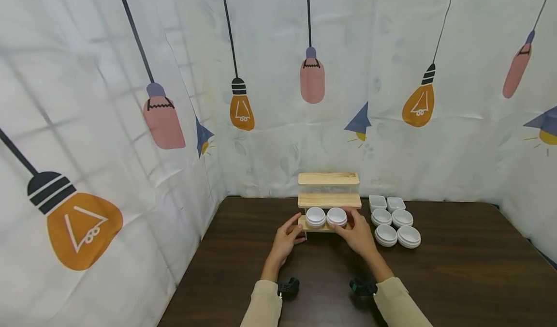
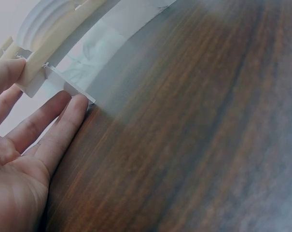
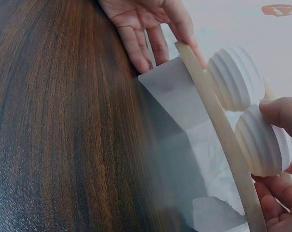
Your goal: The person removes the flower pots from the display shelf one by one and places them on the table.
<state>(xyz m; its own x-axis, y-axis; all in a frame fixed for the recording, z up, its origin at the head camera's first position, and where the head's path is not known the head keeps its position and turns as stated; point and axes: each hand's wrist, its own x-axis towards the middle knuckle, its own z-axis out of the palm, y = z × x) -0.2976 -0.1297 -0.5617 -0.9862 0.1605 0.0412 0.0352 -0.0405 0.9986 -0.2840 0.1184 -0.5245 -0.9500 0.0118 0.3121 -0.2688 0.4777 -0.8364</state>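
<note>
A tiered display stand (image 1: 328, 200) with pale wooden boards and clear side panels stands at the back of the table. Two round white ribbed bowls (image 1: 315, 217) sit side by side on its lowest board. My right hand (image 1: 359, 236) pinches the right-hand bowl (image 3: 262, 142), its thumb at the rim and its fingers around the far side. At the board's left end, my left hand (image 1: 284, 242) holds the stand. In the left wrist view, its thumb lies against the wooden edge (image 2: 37, 63) and two fingertips touch the clear panel (image 2: 68, 83).
Right of the stand, several white dishes stand in two columns: square ones (image 1: 377, 202) at the back, round ones (image 1: 409, 236) in front. Behind the dark wooden table (image 1: 461, 269) hangs a white curtain (image 1: 278, 143) printed with lamps.
</note>
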